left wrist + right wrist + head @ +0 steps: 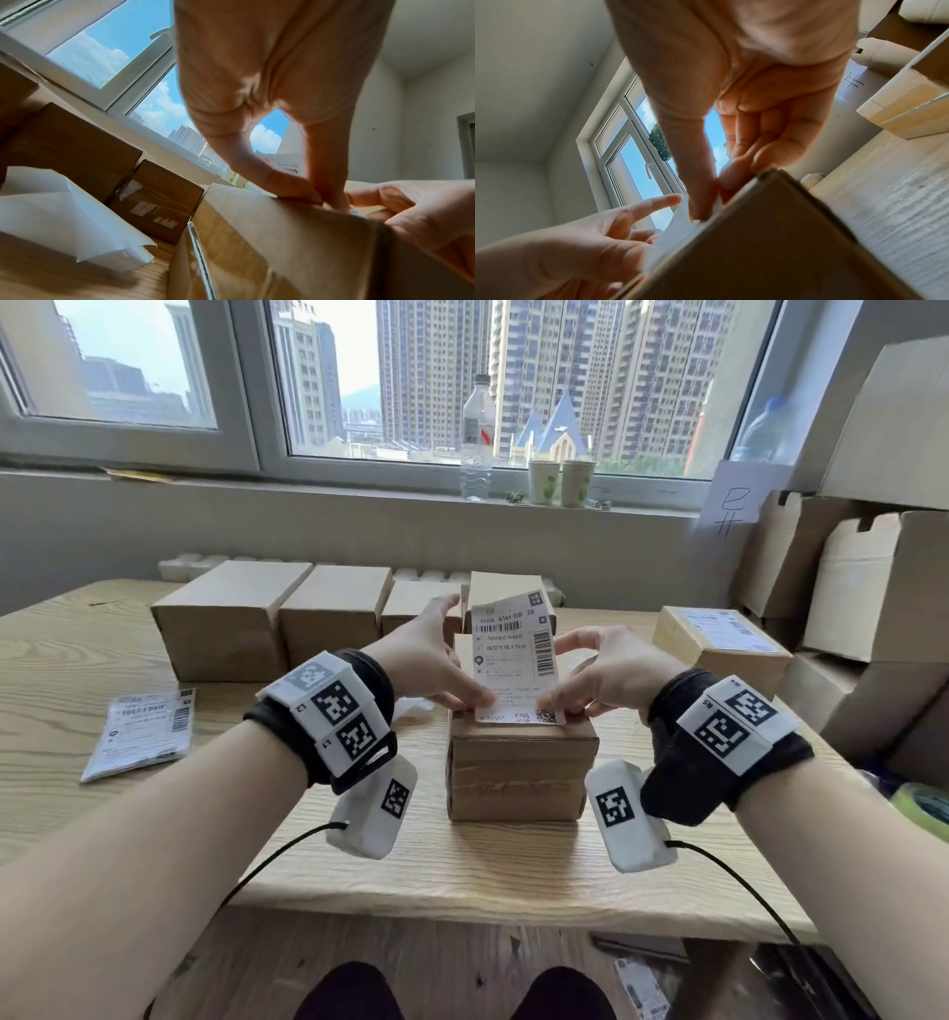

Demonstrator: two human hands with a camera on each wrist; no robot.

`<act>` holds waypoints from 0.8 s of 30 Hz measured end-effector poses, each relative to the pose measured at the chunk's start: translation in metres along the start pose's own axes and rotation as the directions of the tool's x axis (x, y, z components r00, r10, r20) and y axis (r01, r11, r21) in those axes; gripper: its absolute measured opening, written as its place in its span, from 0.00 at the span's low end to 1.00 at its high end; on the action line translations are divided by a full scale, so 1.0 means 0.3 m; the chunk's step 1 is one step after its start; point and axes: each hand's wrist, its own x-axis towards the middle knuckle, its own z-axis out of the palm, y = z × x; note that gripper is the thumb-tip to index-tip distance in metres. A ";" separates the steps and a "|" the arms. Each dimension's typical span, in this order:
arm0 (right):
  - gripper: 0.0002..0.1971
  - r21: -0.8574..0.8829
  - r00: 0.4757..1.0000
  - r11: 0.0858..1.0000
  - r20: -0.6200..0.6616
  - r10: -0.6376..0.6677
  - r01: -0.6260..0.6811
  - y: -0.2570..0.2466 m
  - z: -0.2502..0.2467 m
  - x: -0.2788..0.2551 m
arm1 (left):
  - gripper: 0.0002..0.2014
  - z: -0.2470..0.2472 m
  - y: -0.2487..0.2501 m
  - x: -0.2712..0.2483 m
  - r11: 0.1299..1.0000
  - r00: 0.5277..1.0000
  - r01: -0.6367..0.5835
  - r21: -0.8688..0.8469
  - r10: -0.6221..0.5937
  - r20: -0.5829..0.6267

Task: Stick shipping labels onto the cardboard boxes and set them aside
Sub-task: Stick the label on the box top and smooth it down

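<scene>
**Label tacked at near edge, rest not yet pressed down**

At far left on the wooden table [77,814] lay a stack of spare labels [138,734], and behind it a row of plain boxes [231,618] along the back edge. Nearer the middle, the left hand [426,660] had thumb and forefinger pinched on the lower left corner of the shipping label [516,660], the other fingers stretched out behind the sheet. The label's bottom edge sat on the near top edge of the cardboard box [518,773] at table centre, while the upper part stood up off the lid, tilted away. The right hand [606,675] pinched the lower right corner the same way, fingers curled. Further right, a box already labelled [719,642] rested near the table's edge, well apart.

The step in hand looked like anchoring the label. The next move probably calls for laying the sheet back flat and smoothing it from the near edge outward, keeping it square so no crease forms.

Whether the bottom strip was actually bonded could not be told. The box top was largely hidden behind the label and the hands. In the left wrist view, a white backing sheet [64,219] lay crumpled beside the box; the label showed only as a sliver.
</scene>
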 end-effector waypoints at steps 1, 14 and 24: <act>0.31 -0.006 1.000 1.000 0.001 0.005 -0.005 -0.001 0.000 0.002 | 0.59 0.001 0.005 -0.001 1.000 1.000 -0.004 0.016 0.004 0.002; 0.51 -0.154 1.000 0.988 0.023 0.011 -0.007 0.008 0.011 -0.002 | 0.63 0.010 -0.009 0.006 0.970 1.000 0.016 0.242 -0.020 0.013; 0.51 -0.208 0.991 0.978 0.122 0.049 -0.023 0.009 -0.011 0.023 | 0.59 -0.014 -0.033 0.020 0.976 0.981 0.088 0.200 -0.119 0.152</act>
